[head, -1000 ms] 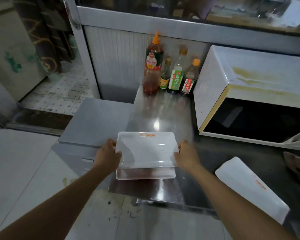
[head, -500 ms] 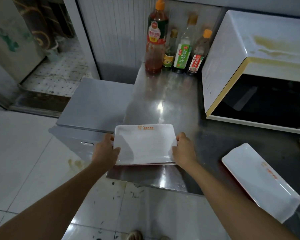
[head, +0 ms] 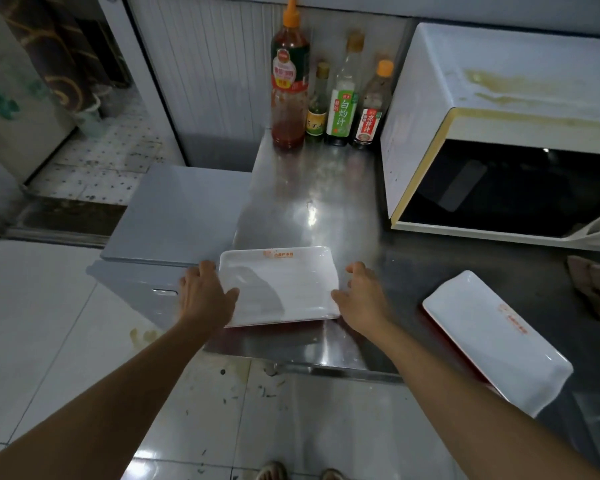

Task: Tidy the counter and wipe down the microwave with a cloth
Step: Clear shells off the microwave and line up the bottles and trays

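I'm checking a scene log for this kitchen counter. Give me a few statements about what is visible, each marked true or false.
1. Four bottles stand beside the white microwave. True.
2. The square white plastic tray lies between the left hand and right hand. True.
3. The long white rectangular tray sits on top of the microwave. False: it lies on the steel counter.
4. The tall red sauce bottle lies tipped over. False: it stands upright.

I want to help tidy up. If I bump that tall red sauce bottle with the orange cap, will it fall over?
Probably quite easily. The red sauce bottle is the tallest of the bottles and narrow, so a high nudge could tip it. It looks only partly full, so likely fairly light. It stands on the smooth steel counter, so a low push may just slide it.
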Tool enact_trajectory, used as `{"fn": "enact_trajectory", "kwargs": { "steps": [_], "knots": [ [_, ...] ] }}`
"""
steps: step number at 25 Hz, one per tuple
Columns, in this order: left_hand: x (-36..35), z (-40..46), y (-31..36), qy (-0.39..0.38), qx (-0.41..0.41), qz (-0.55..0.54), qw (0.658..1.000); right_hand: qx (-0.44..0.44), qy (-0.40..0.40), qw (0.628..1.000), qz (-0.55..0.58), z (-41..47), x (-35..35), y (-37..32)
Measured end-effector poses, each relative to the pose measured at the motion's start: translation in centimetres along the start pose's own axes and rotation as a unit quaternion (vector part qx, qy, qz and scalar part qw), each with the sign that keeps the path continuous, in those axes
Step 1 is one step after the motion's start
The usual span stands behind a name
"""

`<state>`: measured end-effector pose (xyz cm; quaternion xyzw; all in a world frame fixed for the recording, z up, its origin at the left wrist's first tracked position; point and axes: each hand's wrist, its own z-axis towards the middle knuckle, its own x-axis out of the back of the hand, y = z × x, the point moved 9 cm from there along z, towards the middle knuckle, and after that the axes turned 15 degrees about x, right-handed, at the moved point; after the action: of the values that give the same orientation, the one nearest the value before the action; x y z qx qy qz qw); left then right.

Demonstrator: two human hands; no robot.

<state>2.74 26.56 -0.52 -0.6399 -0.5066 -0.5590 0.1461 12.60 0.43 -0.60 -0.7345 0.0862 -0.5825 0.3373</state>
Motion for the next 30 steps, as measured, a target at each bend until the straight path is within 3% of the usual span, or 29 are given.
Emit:
{"fn": "enact_trajectory", "kwargs": {
  "steps": [5, 11, 15, 22, 30],
  "knots": [
    [-0.9, -4.9, 8.2, -0.027, -0.125, -0.033, 0.991, 0.001, 0.034, 0.999, -0.014, -3.5, 5.8, 2.5],
    [-7.7, -12.5, 17.8, -0.142, -0.219, -0.042, 0.965, -0.085, 0.119, 0.989, -0.014, -10.3, 13.2, 9.6],
    [-12.8, -15.9, 22.3, -0.181, -0.237, -0.009, 0.954, -0.154, 0.164, 0.974, -0.026, -14.9, 16.4, 15.1],
    [-19.6, -17.2, 25.8, -0.161, -0.228, 0.051, 0.959, -0.256, 0.215, 0.942, 0.034, -19.7, 16.2, 22.7],
    [-21.1, -16.6, 25.5, -0.117, -0.199, 0.028, 0.973, -0.231, 0.22, 0.943, 0.095, -19.0, 14.4, 24.7]
  ]
}}
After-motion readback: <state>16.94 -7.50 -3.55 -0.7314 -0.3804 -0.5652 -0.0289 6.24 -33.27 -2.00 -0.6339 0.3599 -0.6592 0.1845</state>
